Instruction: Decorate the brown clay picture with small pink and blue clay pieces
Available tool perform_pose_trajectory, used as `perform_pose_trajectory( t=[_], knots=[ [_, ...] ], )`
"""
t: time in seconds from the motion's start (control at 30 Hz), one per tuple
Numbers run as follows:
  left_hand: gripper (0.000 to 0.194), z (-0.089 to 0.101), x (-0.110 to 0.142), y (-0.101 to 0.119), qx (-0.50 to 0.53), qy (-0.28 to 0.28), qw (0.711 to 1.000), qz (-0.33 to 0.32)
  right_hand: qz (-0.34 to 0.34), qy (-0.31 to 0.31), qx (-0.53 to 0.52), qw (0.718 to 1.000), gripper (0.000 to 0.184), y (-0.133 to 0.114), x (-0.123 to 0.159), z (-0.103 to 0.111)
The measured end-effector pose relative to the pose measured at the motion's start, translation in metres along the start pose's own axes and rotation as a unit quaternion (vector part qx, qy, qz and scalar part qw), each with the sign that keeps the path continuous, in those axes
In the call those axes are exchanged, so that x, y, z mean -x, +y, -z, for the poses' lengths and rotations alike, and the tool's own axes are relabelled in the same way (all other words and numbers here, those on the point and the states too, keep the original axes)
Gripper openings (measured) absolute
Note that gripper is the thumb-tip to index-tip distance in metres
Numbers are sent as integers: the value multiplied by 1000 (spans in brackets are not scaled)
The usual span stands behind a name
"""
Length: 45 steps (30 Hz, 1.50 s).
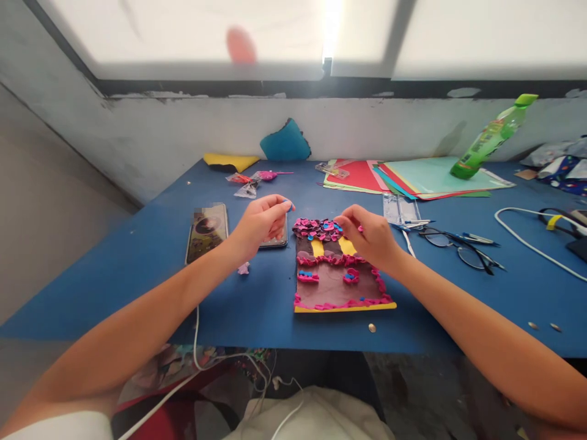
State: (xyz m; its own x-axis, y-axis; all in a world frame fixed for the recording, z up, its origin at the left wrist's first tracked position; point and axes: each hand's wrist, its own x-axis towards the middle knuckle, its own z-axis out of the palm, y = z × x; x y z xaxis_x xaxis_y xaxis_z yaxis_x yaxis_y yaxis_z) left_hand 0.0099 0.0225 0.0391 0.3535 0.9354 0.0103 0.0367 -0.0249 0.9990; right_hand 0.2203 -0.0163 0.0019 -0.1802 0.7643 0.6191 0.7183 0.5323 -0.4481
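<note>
A decorated craft panel (328,287) lies flat on the blue table, brown and yellow with frilly pink and purple trim and small blue bits. My left hand (266,223) is raised left of the panel's top edge, thumb and forefinger pinching a small blue piece (288,205) that looks like soft clay. Over the panel's upper right corner, my right hand (371,235) has its fingertips pressed together at the ruffled cluster (318,230). Whatever sits between those fingertips is hidden.
Two phones lie to the left, one (207,233) fully visible. Coloured paper sheets (353,177) and a tilted green bottle (488,143) are at the back right. Eyeglasses (458,244) and slim tools (408,241) rest on the right. A white cable (523,238) curves beyond them.
</note>
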Motion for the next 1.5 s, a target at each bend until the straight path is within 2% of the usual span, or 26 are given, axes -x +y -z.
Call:
perform_pose_trajectory(
  t=[0.13,0.23,0.6,0.97,1.17,1.37,1.5],
  knots=[
    [14,-1,0,0,0,-5,1000,4,24,-5,5,1000,21,3,0,-6],
    [12,-3,1,-1,4,-12,1000,6,28,-6,1,1000,16,3,1,-9],
    [16,-4,3,-1,22,-28,999,11,25,-68,-15,997,26,-2,2,-6],
    [18,-4,4,0,25,-25,999,9,52,-81,-16,995,31,0,4,-9],
    [18,-5,4,-1,22,-25,999,7,69,-112,-46,990,24,2,1,-9],
    [18,-6,6,-1,-1,-40,999,0,80,-95,-34,992,21,3,2,-9],
    [17,-7,6,-1,-10,-47,999,0,93,-67,2,993,33,3,2,-8]
  ],
)
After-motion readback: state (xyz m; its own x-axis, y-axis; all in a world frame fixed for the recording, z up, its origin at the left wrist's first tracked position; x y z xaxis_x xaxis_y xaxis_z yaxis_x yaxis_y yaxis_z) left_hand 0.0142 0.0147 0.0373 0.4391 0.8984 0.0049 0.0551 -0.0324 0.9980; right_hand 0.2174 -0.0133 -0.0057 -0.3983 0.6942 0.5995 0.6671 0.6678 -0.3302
